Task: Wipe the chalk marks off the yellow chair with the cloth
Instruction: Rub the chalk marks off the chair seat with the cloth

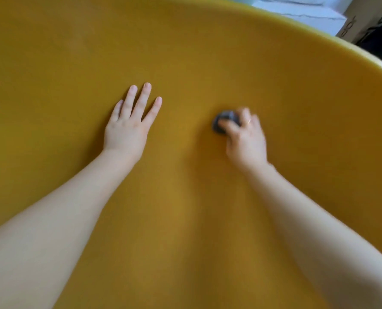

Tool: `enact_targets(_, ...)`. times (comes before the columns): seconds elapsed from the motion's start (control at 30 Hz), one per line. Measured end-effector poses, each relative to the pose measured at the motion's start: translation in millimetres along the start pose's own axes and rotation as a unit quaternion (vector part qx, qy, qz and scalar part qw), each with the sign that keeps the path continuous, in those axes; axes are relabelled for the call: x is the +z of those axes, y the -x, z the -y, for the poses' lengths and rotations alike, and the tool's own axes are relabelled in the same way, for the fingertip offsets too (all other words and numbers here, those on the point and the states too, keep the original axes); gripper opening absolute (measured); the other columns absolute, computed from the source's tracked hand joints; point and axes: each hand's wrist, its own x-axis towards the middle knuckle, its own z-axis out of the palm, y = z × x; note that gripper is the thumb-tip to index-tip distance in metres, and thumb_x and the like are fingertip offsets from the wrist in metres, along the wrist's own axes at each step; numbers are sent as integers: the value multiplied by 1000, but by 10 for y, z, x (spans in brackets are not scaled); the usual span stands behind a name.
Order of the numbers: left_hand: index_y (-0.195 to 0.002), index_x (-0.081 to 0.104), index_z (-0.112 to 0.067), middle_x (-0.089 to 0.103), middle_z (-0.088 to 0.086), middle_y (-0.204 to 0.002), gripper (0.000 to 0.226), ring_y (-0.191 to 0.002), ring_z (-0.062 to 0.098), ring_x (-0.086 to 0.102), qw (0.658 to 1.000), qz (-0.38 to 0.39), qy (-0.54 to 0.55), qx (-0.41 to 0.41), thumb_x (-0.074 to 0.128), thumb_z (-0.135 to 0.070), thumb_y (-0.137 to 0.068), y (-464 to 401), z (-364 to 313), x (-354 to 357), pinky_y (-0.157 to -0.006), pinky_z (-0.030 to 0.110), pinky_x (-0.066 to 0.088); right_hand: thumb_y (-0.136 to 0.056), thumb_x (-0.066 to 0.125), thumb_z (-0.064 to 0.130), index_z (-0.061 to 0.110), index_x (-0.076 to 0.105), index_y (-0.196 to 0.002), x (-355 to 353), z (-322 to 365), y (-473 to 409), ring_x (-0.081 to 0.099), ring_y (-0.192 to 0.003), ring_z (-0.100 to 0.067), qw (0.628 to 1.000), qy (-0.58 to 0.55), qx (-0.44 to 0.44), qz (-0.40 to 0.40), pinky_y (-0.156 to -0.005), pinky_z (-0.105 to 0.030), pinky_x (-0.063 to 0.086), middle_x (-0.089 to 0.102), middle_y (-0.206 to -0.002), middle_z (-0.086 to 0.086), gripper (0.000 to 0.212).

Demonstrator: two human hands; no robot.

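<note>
— What did we have in front of us?

— The yellow chair [185,63] filled nearly the whole view, its mustard fabric curving away to a paler rim at the upper right. Both our bare forearms reached out over it.

— And our hands?

— Our left hand [127,128] lay flat on the fabric, released, fingers straight and a little spread. Our right hand [244,137] was curled round the cloth [224,121], a small dark grey wad bunched under the fingertips and pressed onto the seat. That hand and the cloth were blurred. A ring [248,121] showed on one finger.

— Where was the cloth, then?

— Near the middle of the chair's surface, to the right of our left hand and apart from it.

— Could we see chalk marks?

— We could not make any out on the fabric.

— Anything past the chair?

— White boxes [301,12] at the top right, and beside them a cardboard box [364,16] with dark lettering, too cropped to read.
</note>
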Motion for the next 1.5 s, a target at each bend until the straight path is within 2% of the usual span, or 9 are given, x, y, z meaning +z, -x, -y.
enact_targets(0.13, -147, -18, -23, -31, 6, -151, 97, -142, 28, -18, 1000, 7, 23, -2, 58, -11, -89, 83, -9, -53, -116, 36, 4, -62, 61, -8, 13, 69, -89, 58, 451, 747, 48, -63, -31, 982, -73, 69, 161, -47, -33, 48, 57, -92, -16, 36)
enact_targets(0.23, -149, -12, -18, -27, 8, -153, 84, -143, 25, -15, 997, 29, 65, -18, 50, -9, -93, 321, 5, -19, -116, 34, 0, -64, 73, -1, 15, 71, -91, -56, 373, 621, 52, -60, -33, 973, -71, -22, 218, -45, -31, 45, 56, -86, -17, 32)
enact_targets(0.33, -149, -10, -14, -29, 10, -152, 103, -143, 25, -15, 988, 82, 115, -57, 65, -39, -83, 672, 181, 155, -116, 33, -2, -62, 76, -1, 12, 70, -93, -125, 126, 330, 49, -53, -32, 984, 10, -40, 174, -45, -29, 36, 56, -84, -21, 35)
enact_targets(0.53, -146, -21, -18, -38, 13, -147, 127, -140, 29, -26, 979, 149, 118, -76, 69, -61, -67, 896, 459, 407, -116, 39, 2, -80, 62, 4, 8, 61, -112, 198, 768, 343, 52, -70, -37, 966, -43, 233, 107, -54, -35, 39, 51, -108, -26, 32)
enact_targets(0.77, -147, -18, -18, -31, 12, -151, 132, -141, 28, -21, 987, 89, 119, -57, 69, -66, -60, 900, 492, 496, -116, 37, 2, -66, 76, 5, 10, 63, -114, 511, 2029, 570, 53, -60, -32, 969, -161, 163, 96, -46, -29, 46, 59, -99, -20, 50)
enact_targets(0.87, -147, -19, -19, -31, 12, -151, 132, -142, 28, -21, 989, 83, 109, -55, 67, -69, -60, 889, 501, 484, -116, 37, -2, -82, 61, 10, 17, 56, -125, 449, 1782, 437, 54, -77, -38, 971, -165, 99, 145, -61, -38, 51, 50, -117, -21, 43)
enact_targets(0.97, -146, -20, -19, -29, 15, -150, 132, -142, 31, -18, 991, 83, 89, -52, 65, -72, -61, 877, 483, 471, -116, 38, -1, -88, 53, 15, 24, 52, -127, 321, 1106, 58, 55, -90, -38, 963, -126, 236, 34, -74, -38, 45, 40, -129, -13, 39)
enact_targets(1.13, -143, 31, -3, 29, 24, -146, 131, -129, 37, 35, 998, -47, 47, -5, 82, -64, -39, 692, 556, 366, -109, 44, 30, -88, 55, 18, 21, 53, -123, 184, 683, -448, 58, -93, -33, 898, -109, 413, -103, -82, -34, 42, 34, -135, -9, 35)
enact_targets(1.5, -141, 17, 0, 28, 21, -150, 134, -137, 31, 30, 988, -144, 45, -43, 92, -37, -37, 351, 970, 324, -110, 40, 25, -74, 69, 5, 13, 64, -114, 536, 2344, -604, 55, -63, -35, 958, -267, 94, -32, -42, -31, 48, 58, -105, -22, 41)
